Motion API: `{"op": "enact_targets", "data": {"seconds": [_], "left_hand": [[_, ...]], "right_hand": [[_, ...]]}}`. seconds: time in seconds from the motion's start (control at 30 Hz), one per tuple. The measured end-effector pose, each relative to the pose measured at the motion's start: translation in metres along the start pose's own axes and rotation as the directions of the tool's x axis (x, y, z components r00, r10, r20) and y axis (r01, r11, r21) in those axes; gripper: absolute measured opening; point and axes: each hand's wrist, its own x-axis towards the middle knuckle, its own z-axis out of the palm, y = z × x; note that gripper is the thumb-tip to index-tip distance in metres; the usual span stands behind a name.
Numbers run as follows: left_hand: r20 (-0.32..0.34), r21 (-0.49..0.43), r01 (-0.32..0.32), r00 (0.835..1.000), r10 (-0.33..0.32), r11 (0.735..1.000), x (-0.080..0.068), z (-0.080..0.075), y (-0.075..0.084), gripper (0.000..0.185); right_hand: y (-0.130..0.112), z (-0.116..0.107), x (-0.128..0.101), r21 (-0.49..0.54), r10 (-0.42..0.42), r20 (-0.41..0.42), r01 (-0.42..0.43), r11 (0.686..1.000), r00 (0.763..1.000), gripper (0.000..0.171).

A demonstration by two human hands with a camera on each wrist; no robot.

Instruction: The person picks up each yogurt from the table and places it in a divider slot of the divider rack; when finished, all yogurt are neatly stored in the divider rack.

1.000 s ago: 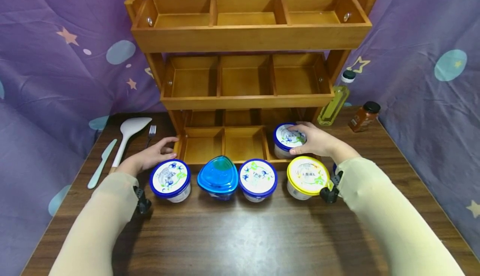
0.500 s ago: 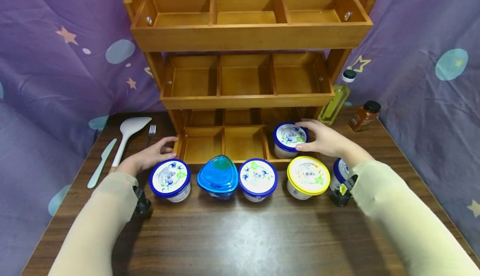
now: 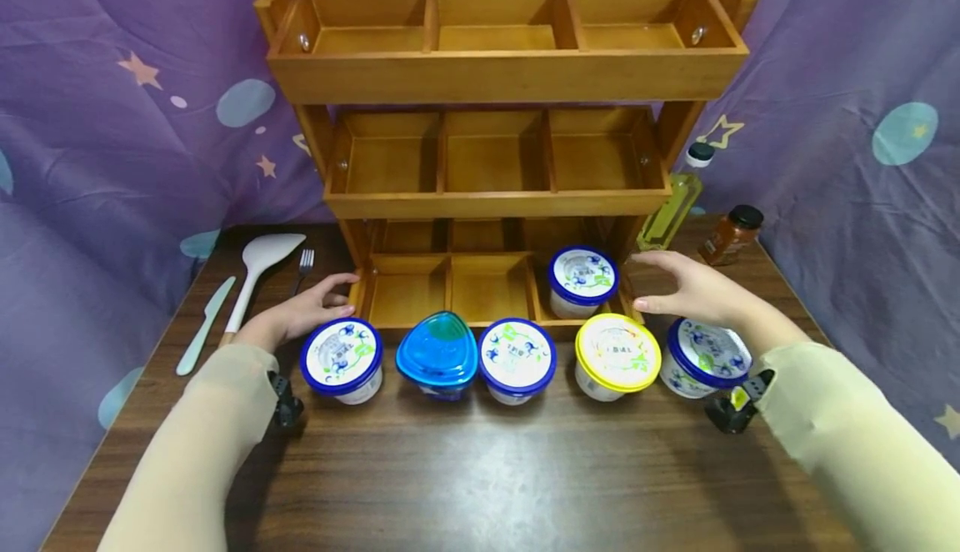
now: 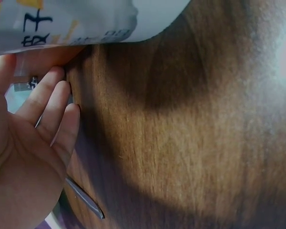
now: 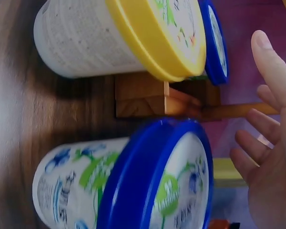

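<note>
- The round white plastic tub with a blue lid and berry print (image 3: 583,277) stands upright in the bottom tier's right compartment of the brown wooden three-tier rack (image 3: 507,77); the divider and end wall probably keep it from sliding sideways.
- The right hand (image 3: 697,285) is just beside that end wall, apart from the tub and holding nothing; thumb and forefinger are spread wide, a gap that would suit a round tub, the other fingers loosely bent. Whether it touches the wood, I cannot tell.
- The left hand (image 3: 307,312) has relaxed, slightly parted fingers at the rack's left end, perhaps to steady it; contact is unclear.
- A translucent blue rounded-triangular lid (image 3: 437,350) and a white tub with a yellow lid (image 3: 618,352) stand in a row before the rack, seemingly for easy reach.
</note>
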Motion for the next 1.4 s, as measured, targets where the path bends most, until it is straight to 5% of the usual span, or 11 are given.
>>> {"op": "enact_targets", "data": {"seconds": [0.27,0.8,1.4], "left_hand": [[0.001,-0.033,-0.002,1.000,0.002,0.999,-0.002,0.001,-0.003,0.071],[0.002,-0.044,-0.019,1.000,0.019,0.999,0.001,0.001,0.001,0.070],[0.003,-0.036,-0.037,0.999,0.037,0.999,-0.001,0.000,0.003,0.070]], "right_hand": [[0.012,-0.002,-0.019,-0.004,-0.013,-0.005,0.013,1.000,1.000,0.077],[0.040,0.003,-0.059,-0.003,-0.046,-0.036,0.046,0.999,0.998,0.049],[0.045,0.016,-0.070,0.051,-0.127,-0.072,0.131,0.990,0.989,0.066]]}}
